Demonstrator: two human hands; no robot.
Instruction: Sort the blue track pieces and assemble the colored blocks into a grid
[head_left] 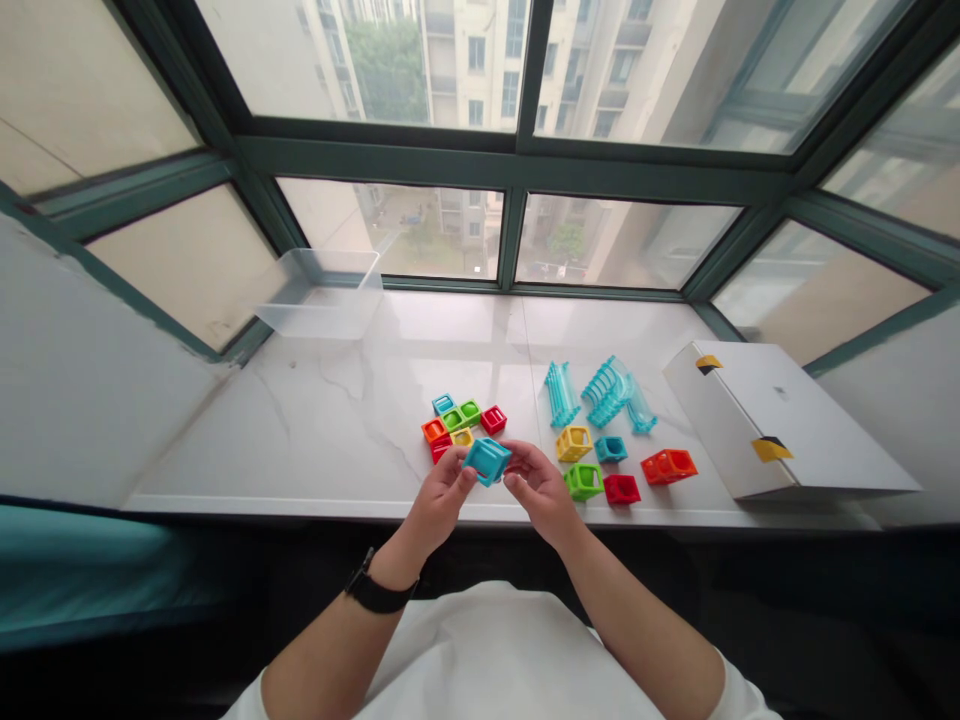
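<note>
Clear bin [322, 295] far left — white box [780, 420] right.

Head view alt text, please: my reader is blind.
The left hand and right hand hold a teal cube over a marble sill, near a cluster of coloured cubes. Loose cubes, teal tracks and a white box lie to the right; a clear tub sits far left.

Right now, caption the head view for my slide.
Left hand and right hand hold a hollow teal plastic cube over the white marble sill beside a cluster of coloured cubes.
</note>
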